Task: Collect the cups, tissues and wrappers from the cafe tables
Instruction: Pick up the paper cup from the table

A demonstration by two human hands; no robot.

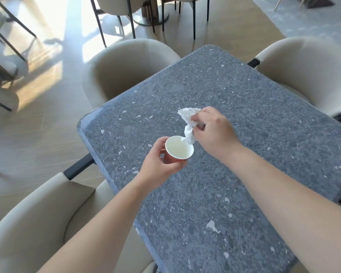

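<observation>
The left hand (156,164) grips a small paper cup (179,147) by its reddish wall, mouth up and tipped toward the right hand (211,129), so it seems to serve as a bin. The right hand pinches a crumpled white tissue (189,125), whose lower end hangs just at the cup's rim on the side nearest that hand, likely about to be stuffed in. The cup is smooth, round and pale inside; the tissue is soft and creased. Beneath both hands lies the speckled grey stone desk (215,194), glossy, with rounded corners.
</observation>
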